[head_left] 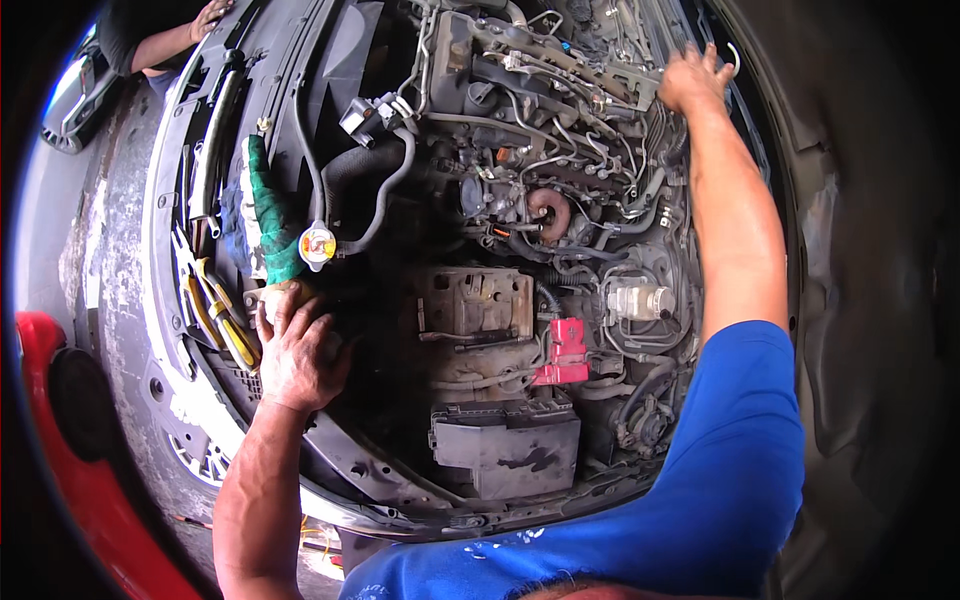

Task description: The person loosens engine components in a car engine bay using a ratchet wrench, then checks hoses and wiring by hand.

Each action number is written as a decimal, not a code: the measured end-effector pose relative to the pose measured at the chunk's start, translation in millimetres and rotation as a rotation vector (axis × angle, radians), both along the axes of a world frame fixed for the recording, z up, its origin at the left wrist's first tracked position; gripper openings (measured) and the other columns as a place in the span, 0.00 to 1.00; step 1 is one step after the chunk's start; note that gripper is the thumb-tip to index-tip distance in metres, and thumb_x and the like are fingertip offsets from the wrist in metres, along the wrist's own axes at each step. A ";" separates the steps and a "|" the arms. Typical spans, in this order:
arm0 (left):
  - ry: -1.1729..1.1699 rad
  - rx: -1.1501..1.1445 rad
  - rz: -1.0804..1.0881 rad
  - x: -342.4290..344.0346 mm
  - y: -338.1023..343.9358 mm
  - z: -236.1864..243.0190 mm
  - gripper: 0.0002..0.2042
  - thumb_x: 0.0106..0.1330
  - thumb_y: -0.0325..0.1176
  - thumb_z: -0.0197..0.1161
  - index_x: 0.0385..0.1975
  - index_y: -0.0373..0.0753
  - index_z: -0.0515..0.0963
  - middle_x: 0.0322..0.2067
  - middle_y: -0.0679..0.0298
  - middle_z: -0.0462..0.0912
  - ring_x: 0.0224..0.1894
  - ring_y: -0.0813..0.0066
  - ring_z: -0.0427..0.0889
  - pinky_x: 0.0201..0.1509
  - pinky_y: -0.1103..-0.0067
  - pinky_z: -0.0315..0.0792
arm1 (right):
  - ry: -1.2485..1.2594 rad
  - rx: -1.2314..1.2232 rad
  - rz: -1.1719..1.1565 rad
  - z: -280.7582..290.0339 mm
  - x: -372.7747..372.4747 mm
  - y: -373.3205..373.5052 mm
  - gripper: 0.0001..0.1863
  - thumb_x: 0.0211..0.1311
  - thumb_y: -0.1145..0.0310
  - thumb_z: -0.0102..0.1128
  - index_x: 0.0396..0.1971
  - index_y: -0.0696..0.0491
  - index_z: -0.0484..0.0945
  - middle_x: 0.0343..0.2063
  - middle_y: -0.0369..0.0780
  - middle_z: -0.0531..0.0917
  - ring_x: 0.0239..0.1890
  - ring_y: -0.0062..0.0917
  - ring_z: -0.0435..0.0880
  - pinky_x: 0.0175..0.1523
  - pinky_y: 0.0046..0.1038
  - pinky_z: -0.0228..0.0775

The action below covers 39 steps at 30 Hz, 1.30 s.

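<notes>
My left hand (pixel 303 355) rests on the radiator edge of an open engine bay, its fingers spread and laid down beside the end of a green cloth (pixel 270 215). Just beyond them sits a round radiator cap (pixel 317 245) with a yellow label. Pliers with yellow handles (pixel 232 335) lie to the left of this hand. My right hand (pixel 697 80) is stretched to the far right side of the bay, near the engine (pixel 540 70). Its fingers are spread and I see nothing held in them; what the fingertips touch is unclear.
Nearer me are a black fuse box cover (pixel 507 450), a red terminal cover (pixel 567 350) and a bare battery tray (pixel 480 305). A brake fluid reservoir (pixel 640 302) stands at the right. Another person's hand (pixel 210 18) rests on the car's far left edge. A red object (pixel 75 450) is at left.
</notes>
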<state>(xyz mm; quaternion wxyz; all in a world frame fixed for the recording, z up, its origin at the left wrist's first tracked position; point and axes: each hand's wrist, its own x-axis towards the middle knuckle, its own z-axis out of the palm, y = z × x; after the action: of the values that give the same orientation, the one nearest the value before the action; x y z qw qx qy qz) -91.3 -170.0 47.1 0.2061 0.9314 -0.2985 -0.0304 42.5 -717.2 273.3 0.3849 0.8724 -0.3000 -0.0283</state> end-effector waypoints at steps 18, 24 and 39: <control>0.075 -0.017 -0.039 3.3 7.0 2.7 0.23 0.57 0.44 0.65 0.51 0.42 0.79 0.62 0.62 0.71 0.74 0.58 0.54 0.74 0.44 0.39 | 0.083 0.085 0.042 26.5 -46.7 63.0 0.15 0.57 0.70 0.58 0.44 0.51 0.85 0.47 0.45 0.86 0.52 0.39 0.84 0.57 0.45 0.69; 0.090 -0.021 -0.049 3.6 7.2 5.2 0.23 0.58 0.44 0.64 0.52 0.43 0.78 0.63 0.62 0.70 0.75 0.58 0.52 0.74 0.44 0.39 | -0.099 0.016 0.407 -19.8 -131.5 62.5 0.07 0.58 0.67 0.56 0.30 0.51 0.83 0.32 0.40 0.86 0.39 0.36 0.84 0.47 0.43 0.72; 0.107 0.017 -0.052 3.6 5.7 8.9 0.22 0.61 0.46 0.62 0.52 0.42 0.78 0.63 0.62 0.70 0.75 0.58 0.50 0.75 0.45 0.37 | -0.194 0.577 -0.071 -94.7 -185.1 115.3 0.44 0.62 0.53 0.63 0.65 0.71 0.55 0.54 0.63 0.75 0.53 0.54 0.79 0.58 0.43 0.73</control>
<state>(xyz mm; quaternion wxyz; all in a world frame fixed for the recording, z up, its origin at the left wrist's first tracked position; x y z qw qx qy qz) -87.7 -164.3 56.0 0.2131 0.9221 -0.3108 -0.0880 -142.6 -602.0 178.6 0.0897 0.9333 -0.3452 -0.0424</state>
